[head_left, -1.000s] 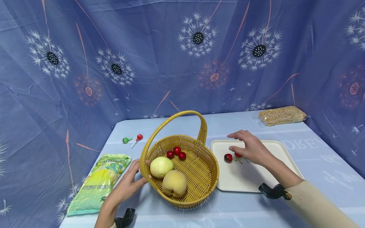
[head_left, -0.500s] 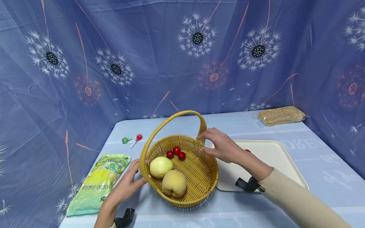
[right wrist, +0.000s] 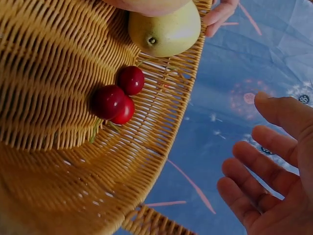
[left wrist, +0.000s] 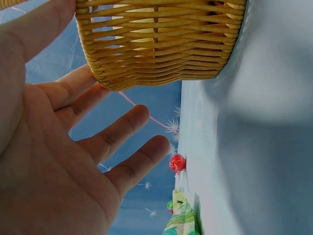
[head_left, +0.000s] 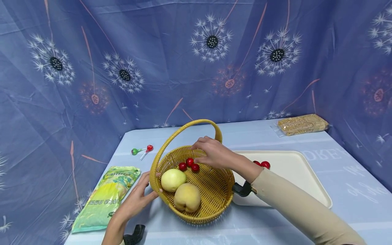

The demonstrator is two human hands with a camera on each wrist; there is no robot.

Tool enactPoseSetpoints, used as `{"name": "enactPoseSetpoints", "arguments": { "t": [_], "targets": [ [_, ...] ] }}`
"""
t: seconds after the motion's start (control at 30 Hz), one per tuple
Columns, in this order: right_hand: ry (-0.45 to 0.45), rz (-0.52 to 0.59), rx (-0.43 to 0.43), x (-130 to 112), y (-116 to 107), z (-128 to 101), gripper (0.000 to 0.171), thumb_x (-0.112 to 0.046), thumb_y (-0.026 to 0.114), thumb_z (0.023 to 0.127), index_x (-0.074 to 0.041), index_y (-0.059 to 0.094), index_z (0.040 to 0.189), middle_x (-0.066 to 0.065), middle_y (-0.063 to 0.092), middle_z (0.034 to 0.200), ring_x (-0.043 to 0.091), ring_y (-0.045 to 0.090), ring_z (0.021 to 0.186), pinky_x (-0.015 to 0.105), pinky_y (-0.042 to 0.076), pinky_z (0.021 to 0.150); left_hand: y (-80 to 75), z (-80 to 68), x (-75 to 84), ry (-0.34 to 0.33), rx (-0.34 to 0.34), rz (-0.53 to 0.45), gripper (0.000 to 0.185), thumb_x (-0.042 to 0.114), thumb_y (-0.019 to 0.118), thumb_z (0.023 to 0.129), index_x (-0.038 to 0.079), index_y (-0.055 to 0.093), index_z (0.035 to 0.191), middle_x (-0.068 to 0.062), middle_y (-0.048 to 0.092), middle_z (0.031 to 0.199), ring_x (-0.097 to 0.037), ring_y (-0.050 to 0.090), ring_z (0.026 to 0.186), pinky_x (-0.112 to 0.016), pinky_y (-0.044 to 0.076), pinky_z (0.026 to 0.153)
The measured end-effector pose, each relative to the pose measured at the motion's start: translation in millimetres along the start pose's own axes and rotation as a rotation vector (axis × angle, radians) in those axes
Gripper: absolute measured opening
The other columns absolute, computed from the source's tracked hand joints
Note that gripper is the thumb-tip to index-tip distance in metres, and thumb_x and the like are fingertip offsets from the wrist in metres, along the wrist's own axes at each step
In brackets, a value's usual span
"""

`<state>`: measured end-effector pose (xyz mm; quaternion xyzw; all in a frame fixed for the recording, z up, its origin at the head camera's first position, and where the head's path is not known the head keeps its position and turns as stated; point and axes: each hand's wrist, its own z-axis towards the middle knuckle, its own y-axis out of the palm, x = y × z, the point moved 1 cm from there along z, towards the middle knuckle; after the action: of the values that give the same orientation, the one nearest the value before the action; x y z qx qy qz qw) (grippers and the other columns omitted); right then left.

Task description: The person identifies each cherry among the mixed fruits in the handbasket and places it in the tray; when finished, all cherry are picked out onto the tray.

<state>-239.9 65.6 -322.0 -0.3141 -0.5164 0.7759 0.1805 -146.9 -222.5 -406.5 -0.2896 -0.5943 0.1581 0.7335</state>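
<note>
A yellow woven basket (head_left: 214,183) with a tall arched handle stands on the table. Inside it lie a peach (head_left: 187,197), a pale green pear-like fruit (head_left: 173,179) and three red cherries (right wrist: 111,102). My left hand (head_left: 139,197) holds the basket's left side at the handle's foot, thumb and forefinger at the rim; its other fingers (left wrist: 115,132) stretch out. Over the basket's right part hovers my right hand (head_left: 214,153), palm down, fingers loosely bent and nothing in them. Below its fingertips are the cherries. More cherries (head_left: 265,165), partly hidden by the right forearm, lie on the cream tray (head_left: 294,183).
Left of the basket lies a green-yellow plastic packet (head_left: 105,200). Behind it are a green lollipop (head_left: 135,151) and a red lollipop (head_left: 149,148). A clear-wrapped golden-brown package (head_left: 303,124) sits at the back right. A blue dandelion-print cloth (head_left: 171,68) hangs behind the table.
My right hand has moved left from above the tray to above the basket, empty throughout. The tray's cherries show from behind the forearm. My left hand and the basket stay put.
</note>
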Motion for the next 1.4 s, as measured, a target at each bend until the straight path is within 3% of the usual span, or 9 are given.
{"name": "enactPoseSetpoints", "arguments": {
  "t": [0.23, 0.5, 0.77, 1.1, 1.4],
  "targets": [
    [0.032, 0.049, -0.088, 0.9, 11.7, 17.0, 0.037, -0.031, 0.066, 0.088, -0.016, 0.061, 0.122, 0.002, 0.06, 0.115, 0.018, 0.053, 0.11, 0.035, 0.046, 0.093, 0.5, 0.1, -0.7, 0.01, 0.003, 0.004, 0.057, 0.03, 0.067, 0.087, 0.016, 0.044, 0.137, -0.005, 0.038, 0.142, -0.034, 0.029, 0.138, -0.067, 0.027, 0.106],
    [0.081, 0.128, -0.16, 8.2, 29.7, 35.6, 0.039, -0.028, 0.067, 0.088, -0.01, 0.061, 0.122, 0.008, 0.06, 0.118, 0.021, 0.054, 0.107, 0.038, 0.048, 0.089, 0.8, 1.7, -1.1, -0.005, 0.001, 0.007, 0.056, 0.031, 0.067, 0.087, 0.017, 0.045, 0.137, -0.005, 0.038, 0.143, -0.033, 0.03, 0.137, -0.066, 0.028, 0.106],
    [0.117, 0.139, -0.245, 16.2, 49.8, 38.0, 0.039, -0.028, 0.067, 0.088, -0.013, 0.06, 0.123, 0.005, 0.058, 0.121, 0.022, 0.054, 0.11, 0.039, 0.047, 0.091, 0.6, 2.0, -1.0, -0.02, 0.007, 0.006, 0.055, 0.028, 0.068, 0.087, 0.017, 0.046, 0.136, -0.007, 0.038, 0.143, -0.033, 0.031, 0.138, -0.064, 0.029, 0.107],
    [0.099, 0.073, -0.305, 24.7, 65.8, 34.6, 0.035, -0.023, 0.068, 0.087, -0.014, 0.063, 0.12, 0.003, 0.061, 0.117, 0.019, 0.054, 0.103, 0.038, 0.045, 0.092, 0.8, 2.1, -1.1, 0.004, 0.001, -0.002, 0.056, 0.029, 0.068, 0.086, 0.015, 0.045, 0.136, -0.006, 0.038, 0.143, -0.031, 0.031, 0.136, -0.064, 0.03, 0.106],
    [0.071, 0.016, -0.299, 30.3, 74.4, 33.2, 0.028, -0.024, 0.072, 0.084, -0.014, 0.067, 0.11, 0.0, 0.062, 0.109, 0.017, 0.056, 0.101, 0.036, 0.045, 0.094, 0.6, 0.4, -1.6, 0.035, -0.013, -0.031, 0.057, 0.029, 0.067, 0.087, 0.014, 0.045, 0.137, -0.008, 0.036, 0.145, -0.031, 0.027, 0.137, -0.065, 0.029, 0.106]
  ]
}}
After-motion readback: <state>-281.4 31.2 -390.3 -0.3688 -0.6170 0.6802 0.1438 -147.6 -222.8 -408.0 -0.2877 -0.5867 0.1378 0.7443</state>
